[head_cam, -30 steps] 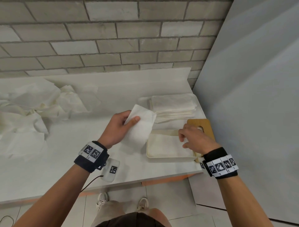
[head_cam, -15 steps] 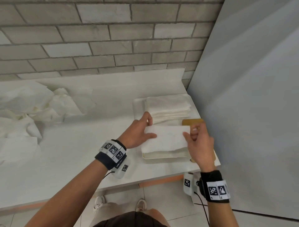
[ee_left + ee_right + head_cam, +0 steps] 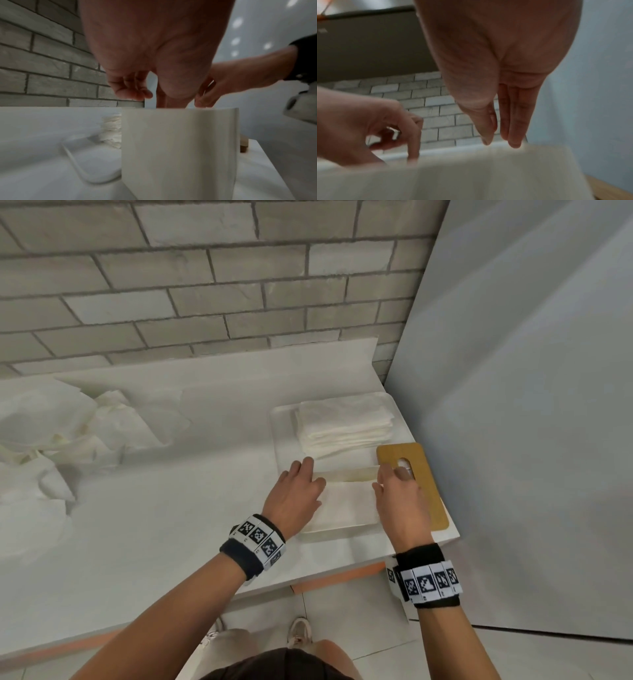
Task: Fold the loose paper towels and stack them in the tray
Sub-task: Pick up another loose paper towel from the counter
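One white counter (image 3: 164,508) set against a grey brick wall (image 3: 205,285), grey panel (image 3: 531,405) at right; loose paper towels (image 3: 51,446) heaped at its left. Folded towel (image 3: 346,505), held above the tray (image 3: 339,534) half a second ago, now lies in it. Left hand (image 3: 294,498) and right hand (image 3: 400,505) rest at its ends, fingers relaxed, gripping nothing.

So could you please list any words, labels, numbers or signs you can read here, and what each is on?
None can be read.
Left wristband: black-and-white square code markers, no letters.
Right wristband: the same kind of markers; the tiny marks beneath them are too small to read.
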Action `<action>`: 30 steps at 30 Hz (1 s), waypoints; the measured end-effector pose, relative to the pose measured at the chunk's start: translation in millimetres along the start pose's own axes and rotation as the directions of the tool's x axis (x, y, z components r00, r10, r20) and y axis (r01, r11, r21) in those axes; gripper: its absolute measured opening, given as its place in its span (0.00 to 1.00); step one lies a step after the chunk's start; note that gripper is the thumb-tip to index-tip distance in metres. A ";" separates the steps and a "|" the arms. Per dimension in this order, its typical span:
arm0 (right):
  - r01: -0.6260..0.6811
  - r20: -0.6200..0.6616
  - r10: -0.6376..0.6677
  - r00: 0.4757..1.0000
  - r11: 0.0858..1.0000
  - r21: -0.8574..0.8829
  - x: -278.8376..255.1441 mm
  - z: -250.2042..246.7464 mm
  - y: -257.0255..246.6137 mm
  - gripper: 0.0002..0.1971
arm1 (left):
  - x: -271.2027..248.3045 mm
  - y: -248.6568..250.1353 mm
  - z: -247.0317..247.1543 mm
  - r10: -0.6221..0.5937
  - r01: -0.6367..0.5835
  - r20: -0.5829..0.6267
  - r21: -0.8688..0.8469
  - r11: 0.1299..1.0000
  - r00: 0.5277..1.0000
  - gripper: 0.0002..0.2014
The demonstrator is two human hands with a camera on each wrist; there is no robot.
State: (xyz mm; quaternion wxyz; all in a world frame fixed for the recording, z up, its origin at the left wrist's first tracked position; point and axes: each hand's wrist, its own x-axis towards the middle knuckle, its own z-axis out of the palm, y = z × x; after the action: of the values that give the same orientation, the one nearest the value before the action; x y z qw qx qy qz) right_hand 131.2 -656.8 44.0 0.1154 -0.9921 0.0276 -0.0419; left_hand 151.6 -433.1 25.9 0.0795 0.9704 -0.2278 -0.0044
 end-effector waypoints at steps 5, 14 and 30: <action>0.010 0.331 -0.041 0.943 0.995 0.095 7.0 -1.3 -22.4 0.12 | 13.8 13.1 -12.4 0.158 -0.140 0.263 -0.089 0.986 0.952 0.07; -0.047 0.507 0.126 0.852 0.985 -0.165 21.7 34.5 -15.8 0.23 | 24.9 19.7 -3.1 0.051 -0.202 0.475 0.273 0.941 0.879 0.12; 0.055 -0.104 -0.008 0.995 0.885 0.463 -25.1 9.6 -173.2 0.09 | -70.9 -273.0 -65.7 -0.430 0.392 -0.146 -0.228 0.891 0.891 0.06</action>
State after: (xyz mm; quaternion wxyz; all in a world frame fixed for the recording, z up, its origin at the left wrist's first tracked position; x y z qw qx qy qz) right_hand 114.8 -484.7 72.8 0.3473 -0.9326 0.0062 -0.0981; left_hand 211.6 -150.5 46.1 0.1917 0.9801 -0.0062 0.0504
